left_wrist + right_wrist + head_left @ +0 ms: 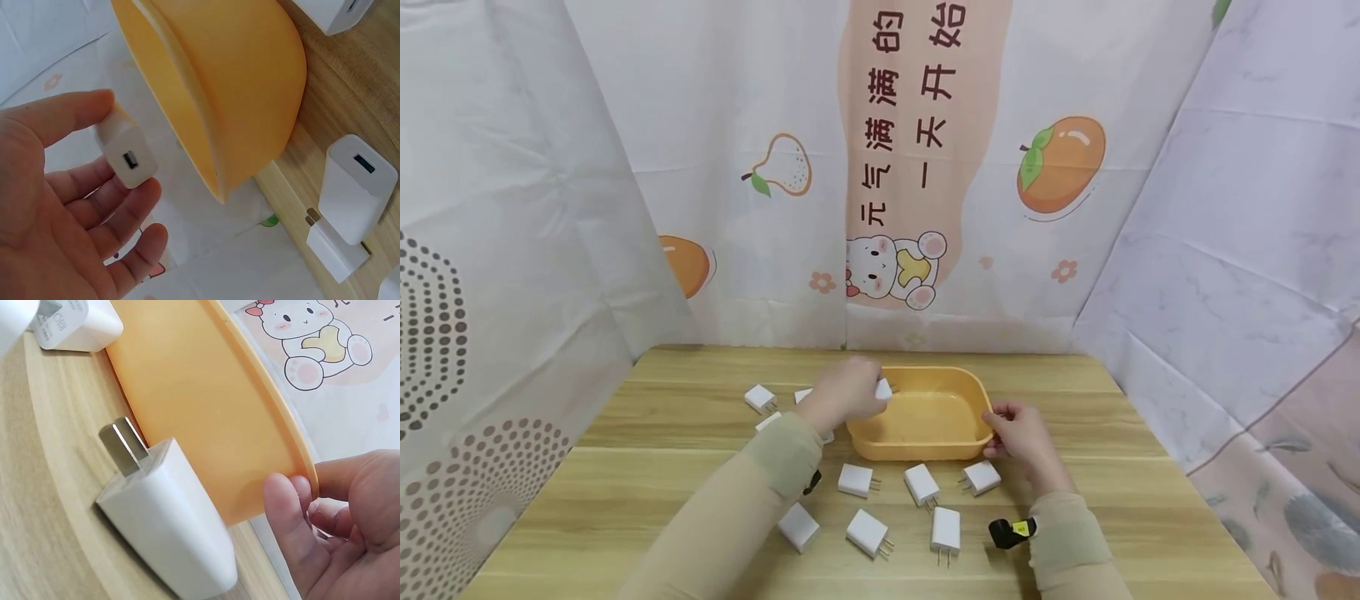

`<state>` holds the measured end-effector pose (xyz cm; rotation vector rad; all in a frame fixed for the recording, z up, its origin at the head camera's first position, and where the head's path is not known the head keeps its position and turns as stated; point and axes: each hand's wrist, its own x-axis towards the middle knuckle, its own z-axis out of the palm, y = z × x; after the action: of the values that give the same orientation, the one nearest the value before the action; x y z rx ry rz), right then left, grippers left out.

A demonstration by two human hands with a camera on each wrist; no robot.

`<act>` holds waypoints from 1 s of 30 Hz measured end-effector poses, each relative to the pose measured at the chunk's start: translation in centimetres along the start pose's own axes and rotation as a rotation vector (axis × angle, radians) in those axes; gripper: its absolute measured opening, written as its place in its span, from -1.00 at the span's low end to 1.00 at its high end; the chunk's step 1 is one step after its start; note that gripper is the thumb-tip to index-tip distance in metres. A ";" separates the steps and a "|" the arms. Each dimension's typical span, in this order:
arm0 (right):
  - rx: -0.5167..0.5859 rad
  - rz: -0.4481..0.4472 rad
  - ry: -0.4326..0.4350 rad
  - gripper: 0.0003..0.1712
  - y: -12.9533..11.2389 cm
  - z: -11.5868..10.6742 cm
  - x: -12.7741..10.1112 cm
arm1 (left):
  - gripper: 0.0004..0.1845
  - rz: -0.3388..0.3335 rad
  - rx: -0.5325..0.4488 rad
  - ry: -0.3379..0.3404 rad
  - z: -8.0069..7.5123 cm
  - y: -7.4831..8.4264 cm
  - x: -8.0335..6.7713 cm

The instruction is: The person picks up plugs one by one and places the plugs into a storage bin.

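Between thumb and fingers, my left hand (852,388) pinches a white USB charger (128,150), its port facing the wrist camera. In the head view this charger overlaps the left end of a yellow-orange plastic basin (925,452). At the basin's right end my right hand (1021,435) grips the rim, thumb and fingers on either side of the wall. A white charger (175,519) with two flat prongs lies on the table close to the basin, near my right hand. The basin's visible floor is bare.
Several white chargers lie in front of the basin, among them one charger (946,530) with prongs toward me and another (799,527) near my left forearm. More chargers, including one (760,398), lie left of it. A printed curtain (760,275) hangs behind the wooden table (647,467).
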<state>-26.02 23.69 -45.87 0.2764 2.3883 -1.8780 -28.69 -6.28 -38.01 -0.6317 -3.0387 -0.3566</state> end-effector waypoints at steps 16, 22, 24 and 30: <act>0.016 -0.011 0.014 -0.69 0.1 0.2 -0.1 | -0.79 0.037 0.072 -0.109 1.1 1.2 0.6; 0.015 -0.015 0.020 -0.69 0.2 0.1 -0.1 | -0.79 0.035 0.080 -0.151 1.6 1.3 0.9; 0.015 -0.013 0.016 -0.69 0.3 0.1 -0.1 | -0.80 0.031 0.095 -0.160 1.8 1.3 0.9; 0.012 -0.006 0.012 -0.66 0.3 0.0 -0.2 | -0.82 0.029 0.116 -0.178 1.9 1.7 0.8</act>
<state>-25.75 23.77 -46.13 0.2820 2.3891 -1.8989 -28.70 -4.07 -39.41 -0.7366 -3.1840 -0.1277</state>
